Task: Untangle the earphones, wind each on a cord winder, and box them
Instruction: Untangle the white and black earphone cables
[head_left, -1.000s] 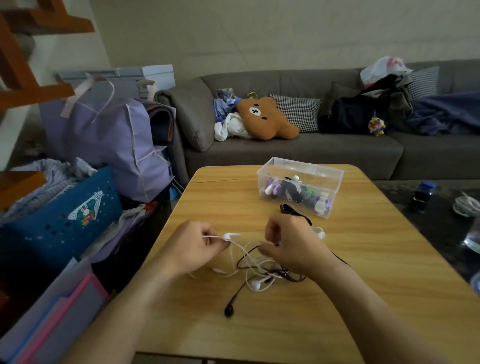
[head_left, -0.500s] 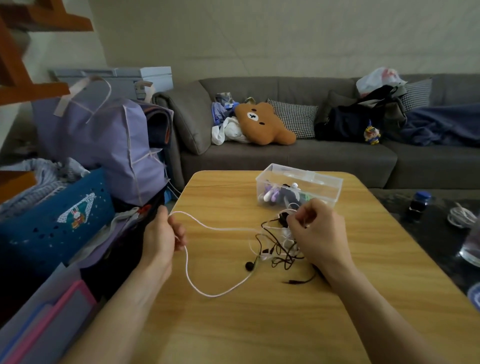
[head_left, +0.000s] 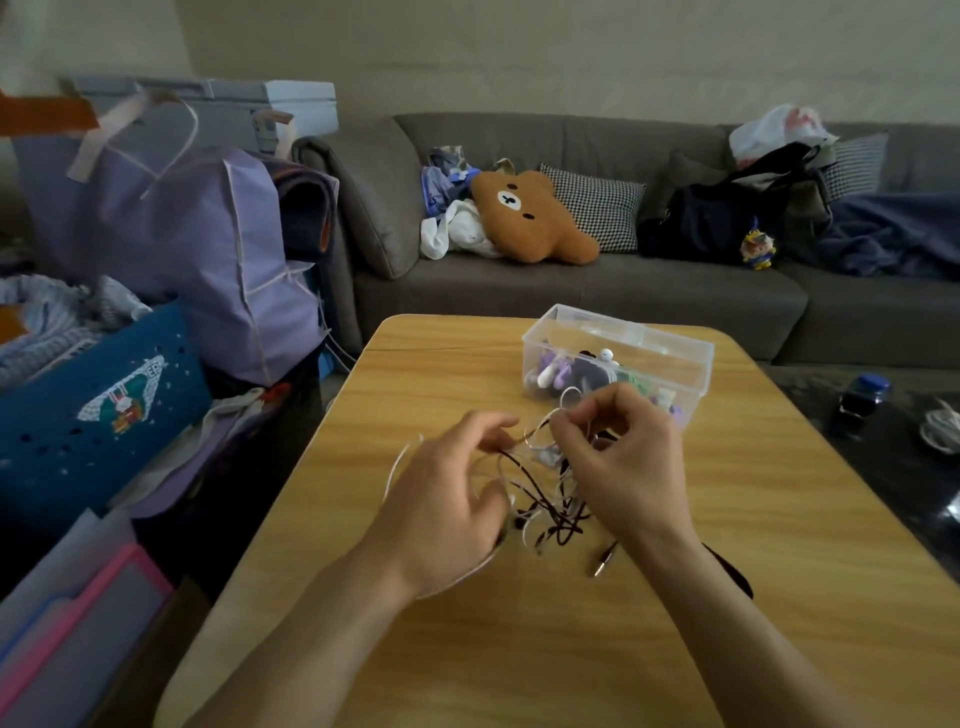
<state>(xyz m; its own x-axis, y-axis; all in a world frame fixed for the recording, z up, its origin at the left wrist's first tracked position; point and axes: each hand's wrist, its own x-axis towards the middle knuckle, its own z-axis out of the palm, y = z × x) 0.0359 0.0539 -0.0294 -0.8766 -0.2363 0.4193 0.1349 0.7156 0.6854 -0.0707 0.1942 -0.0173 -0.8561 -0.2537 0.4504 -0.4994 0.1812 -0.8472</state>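
My left hand (head_left: 447, 499) pinches a thin white earphone cord (head_left: 400, 462), my right hand (head_left: 618, 462) pinches the tangled black-and-white earphone cords (head_left: 545, 499) on the wooden table (head_left: 519, 649), clear plastic box (head_left: 618, 358) at one o'clock.

My table (head_left: 571, 649): smooth matt wood grain. Box (head_left: 691, 364): clear glossy plastic. Sofa (head_left: 597, 291): matt grey cloth.
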